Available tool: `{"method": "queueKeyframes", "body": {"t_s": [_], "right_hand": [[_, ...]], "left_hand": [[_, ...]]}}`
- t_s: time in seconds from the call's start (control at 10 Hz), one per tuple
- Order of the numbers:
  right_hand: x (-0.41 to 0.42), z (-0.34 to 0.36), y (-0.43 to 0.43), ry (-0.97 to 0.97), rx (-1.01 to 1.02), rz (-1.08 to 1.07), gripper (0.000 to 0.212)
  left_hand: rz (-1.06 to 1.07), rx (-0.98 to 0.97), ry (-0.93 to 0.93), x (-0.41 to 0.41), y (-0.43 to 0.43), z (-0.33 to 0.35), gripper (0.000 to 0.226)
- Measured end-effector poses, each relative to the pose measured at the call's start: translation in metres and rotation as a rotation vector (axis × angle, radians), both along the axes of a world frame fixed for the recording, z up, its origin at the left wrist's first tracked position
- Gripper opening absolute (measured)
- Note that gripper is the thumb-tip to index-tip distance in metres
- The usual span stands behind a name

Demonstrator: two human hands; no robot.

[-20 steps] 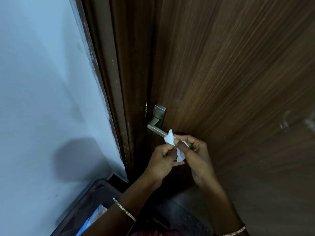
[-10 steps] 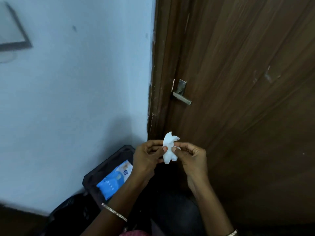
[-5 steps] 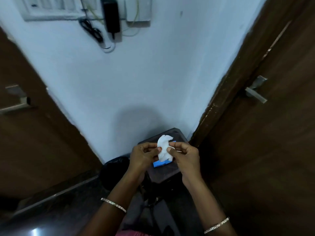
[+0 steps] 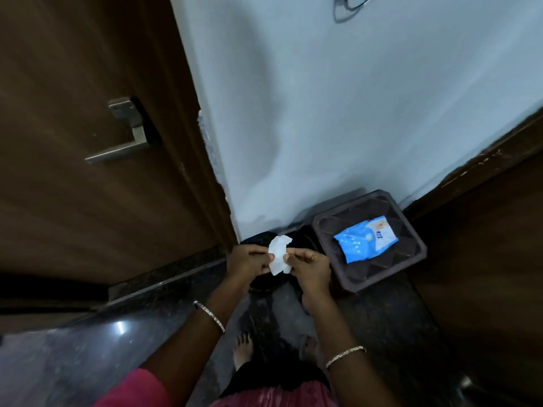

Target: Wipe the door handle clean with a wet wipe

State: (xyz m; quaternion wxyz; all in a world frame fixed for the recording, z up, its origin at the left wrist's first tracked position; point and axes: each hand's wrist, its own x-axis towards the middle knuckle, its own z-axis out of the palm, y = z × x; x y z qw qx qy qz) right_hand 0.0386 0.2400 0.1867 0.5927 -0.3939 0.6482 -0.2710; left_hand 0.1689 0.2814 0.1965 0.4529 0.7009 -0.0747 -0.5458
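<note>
Nearest, below the wet wipe (image 4: 279,255), a pink garment (image 4: 132,389) is cut off by the bottom edge. Two forearms rise from it, each wearing a thin bangle (image 4: 209,315). Bare toes (image 4: 242,348) show dimly on the dark floor (image 4: 88,348) between them.

The left hand (image 4: 249,261) and right hand (image 4: 308,267) meet at the wipe. The fingers (image 4: 264,255) of each are curled in and pinch its crumpled middle, with white ends sticking out above and below. That grip matches half a second ago, but the wipe now hangs over something black and rounded (image 4: 264,284) instead of in front of the blue pack. That black thing is mostly hidden by the hands, too dark to name.

Just right of the wipe stands a dark square stool (image 4: 411,254) (its legs hidden, so it may be a stand). The blue wet-wipe pack (image 4: 365,239) lies on it.

Behind the wipe rises the pale wall (image 4: 323,113). Since the earlier frame the view has swung left. The door handle wiped two seconds ago has left the picture, and only the edge of its door (image 4: 499,259) remains, far right of the wipe. Well up and left of the wipe, another door (image 4: 58,201) now fills that side, with its own steel lever handle (image 4: 123,136) large in view. Only a loop of cable (image 4: 349,4) shows at the top edge.
</note>
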Motion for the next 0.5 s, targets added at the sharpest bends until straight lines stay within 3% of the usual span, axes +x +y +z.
{"method": "queueKeyframes", "body": {"t_s": [0.2,0.3,0.4,0.5], "right_hand": [[0.041,-0.083,-0.018,0.134,0.095,-0.015,0.012],[0.057,-0.129,-0.036,0.096,0.182,-0.069,0.019],[0.067,-0.166,-0.052,-0.029,0.389,-0.116,0.02],[0.063,-0.192,-0.057,0.031,0.463,-0.237,0.02]], "left_hand": [[-0.05,0.152,0.085,0.033,-0.026,-0.082,0.03],[-0.079,0.187,0.129,0.048,-0.041,-0.126,0.014],[-0.194,0.264,-0.064,0.065,-0.048,-0.171,0.02],[-0.255,0.31,-0.162,0.074,-0.045,-0.206,0.028]]}}
